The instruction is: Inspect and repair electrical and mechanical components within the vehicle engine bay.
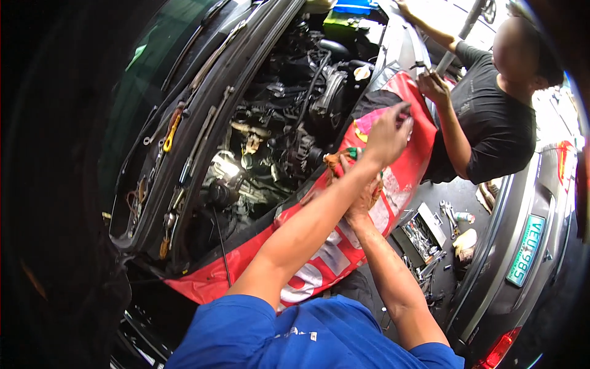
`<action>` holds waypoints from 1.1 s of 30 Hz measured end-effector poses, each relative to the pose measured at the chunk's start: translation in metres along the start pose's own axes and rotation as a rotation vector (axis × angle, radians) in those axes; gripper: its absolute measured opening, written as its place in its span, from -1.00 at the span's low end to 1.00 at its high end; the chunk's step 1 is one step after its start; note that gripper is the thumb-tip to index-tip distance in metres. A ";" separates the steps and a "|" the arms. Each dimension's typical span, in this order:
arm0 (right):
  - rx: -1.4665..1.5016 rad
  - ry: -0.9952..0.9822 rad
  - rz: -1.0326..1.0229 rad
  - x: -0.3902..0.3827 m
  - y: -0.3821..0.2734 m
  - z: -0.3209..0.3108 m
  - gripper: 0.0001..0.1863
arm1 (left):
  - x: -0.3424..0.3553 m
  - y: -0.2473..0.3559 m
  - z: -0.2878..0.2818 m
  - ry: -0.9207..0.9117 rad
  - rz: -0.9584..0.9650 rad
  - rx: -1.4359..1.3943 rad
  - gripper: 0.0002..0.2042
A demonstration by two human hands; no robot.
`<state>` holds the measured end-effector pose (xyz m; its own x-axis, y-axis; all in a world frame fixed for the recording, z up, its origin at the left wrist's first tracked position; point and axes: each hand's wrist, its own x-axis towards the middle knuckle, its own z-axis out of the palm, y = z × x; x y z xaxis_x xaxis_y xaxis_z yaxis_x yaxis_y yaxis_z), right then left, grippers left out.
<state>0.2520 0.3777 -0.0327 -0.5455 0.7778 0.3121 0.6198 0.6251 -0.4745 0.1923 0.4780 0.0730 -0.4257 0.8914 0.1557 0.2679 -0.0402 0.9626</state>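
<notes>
the cover (421, 126) is bright red, printed with large white lettering, and carries a patch (367, 123) of pink and yellow. the bunched cloth (335, 162) mixes orange, green and red. the wearer's shirt (344, 335) is strong blue with a small white mark, while the co-worker's shirt (499, 126) is plain black. the engine (289, 117) shows black parts among dull silver ones, plus a white cap (362, 72) touched with orange; beyond it, one surface (344, 29) is lime-green and another (354, 5) vivid blue. one tool (169, 144) has a yellow end. the parked car (485, 277) is dark grey, its tail light (499, 349) red, its plate (526, 250) pale with green characters.
</notes>
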 end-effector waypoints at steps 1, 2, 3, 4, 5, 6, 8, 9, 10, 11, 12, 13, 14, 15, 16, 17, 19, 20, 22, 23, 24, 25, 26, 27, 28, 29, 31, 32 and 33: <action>0.211 -0.139 0.089 -0.003 0.000 0.000 -0.32 | -0.032 -0.005 -0.007 0.073 0.065 0.115 -0.62; 0.444 -0.050 0.123 0.000 -0.004 0.005 -0.36 | -0.064 -0.010 -0.015 0.101 0.111 0.229 -0.61; 0.148 0.033 -0.007 -0.001 -0.002 0.005 -0.38 | -0.097 -0.014 -0.026 0.195 0.207 0.300 -0.60; -0.141 0.078 -0.064 -0.001 -0.001 0.005 -0.39 | -0.134 -0.017 -0.040 0.227 0.248 0.383 -0.58; -0.132 0.050 -0.059 0.001 -0.001 0.005 -0.40 | -0.171 -0.019 -0.057 0.230 0.257 0.459 -0.57; -0.104 0.032 0.006 0.004 -0.001 0.007 -0.41 | -0.206 -0.021 -0.075 0.191 0.232 0.552 -0.55; -0.056 0.033 0.024 0.004 -0.004 0.007 -0.40 | -0.274 -0.022 -0.109 0.133 0.113 0.645 -0.51; -0.048 0.043 0.008 0.004 -0.006 0.006 -0.41 | -0.304 -0.024 -0.124 0.151 0.059 0.695 -0.49; -0.061 0.042 0.023 0.004 -0.007 0.005 -0.42 | -0.331 -0.026 -0.137 0.128 -0.015 0.762 -0.47; -0.066 0.043 0.030 0.004 -0.009 0.005 -0.44 | -0.357 -0.028 -0.147 0.135 -0.100 0.860 -0.45; -0.076 0.033 0.036 0.003 -0.010 0.005 -0.45 | -0.382 -0.031 -0.155 0.097 -0.187 0.969 -0.43; -0.062 0.075 -0.006 0.002 -0.011 0.005 -0.45 | -0.402 -0.034 -0.161 0.046 -0.293 1.039 -0.39; -0.074 0.062 0.015 -0.001 -0.011 0.005 -0.44 | -0.418 -0.039 -0.162 0.038 -0.414 1.048 -0.39; -0.081 0.066 -0.008 -0.003 -0.011 0.006 -0.44 | -0.429 -0.045 -0.164 0.083 -0.313 1.080 -0.40; -0.102 0.099 -0.022 -0.005 -0.010 0.007 -0.43 | -0.436 -0.051 -0.165 0.057 -0.291 1.096 -0.41; -0.104 0.119 -0.040 -0.007 -0.010 0.008 -0.45 | -0.440 -0.057 -0.162 0.087 -0.263 1.189 -0.43; -0.124 0.062 -0.027 -0.010 -0.009 0.010 -0.45 | -0.444 -0.064 -0.159 0.192 -0.222 1.199 -0.47; -0.147 0.095 -0.043 -0.011 -0.009 0.011 -0.45 | -0.445 -0.065 -0.158 0.187 -0.225 1.191 -0.49; -0.204 0.014 -0.017 -0.010 -0.008 0.010 -0.45 | -0.447 -0.062 -0.159 0.257 -0.190 1.168 -0.51; -0.117 0.037 -0.046 -0.010 -0.007 0.009 -0.46 | -0.448 -0.060 -0.160 0.240 -0.196 1.130 -0.53; -0.100 0.007 -0.030 -0.010 -0.007 0.007 -0.47 | -0.449 -0.057 -0.161 0.297 -0.170 1.139 -0.53; -0.085 0.023 -0.041 -0.013 -0.008 0.005 -0.50 | -0.450 -0.054 -0.162 0.277 -0.190 1.114 -0.55; 0.019 0.021 -0.059 -0.018 -0.008 0.003 -0.53 | -0.452 -0.052 -0.164 0.228 -0.219 1.080 -0.56; 0.045 -0.025 -0.086 -0.027 -0.010 0.002 -0.52 | -0.453 -0.051 -0.165 0.227 -0.218 1.067 -0.57; 0.036 -0.070 -0.017 -0.038 -0.012 0.001 -0.51 | -0.454 -0.050 -0.166 0.288 -0.198 1.076 -0.57; 0.002 -0.061 -0.078 -0.051 -0.016 0.002 -0.49 | -0.455 -0.051 -0.168 0.272 -0.228 1.006 -0.56; -0.137 -0.079 -0.084 -0.076 -0.025 0.003 -0.41 | -0.458 -0.052 -0.172 0.229 -0.255 0.920 -0.57; -0.142 -0.082 -0.070 -0.083 -0.027 0.002 -0.39 | -0.460 -0.052 -0.174 0.264 -0.250 0.922 -0.57; -0.098 -0.035 -0.091 -0.086 -0.030 0.001 -0.39 | -0.462 -0.052 -0.175 0.254 -0.260 0.883 -0.58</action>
<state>0.2800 0.2915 -0.0460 -0.6201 0.7162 0.3203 0.6183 0.6974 -0.3623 0.2236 -0.0105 -0.0105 -0.7112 0.6952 0.1041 0.6498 0.5936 0.4747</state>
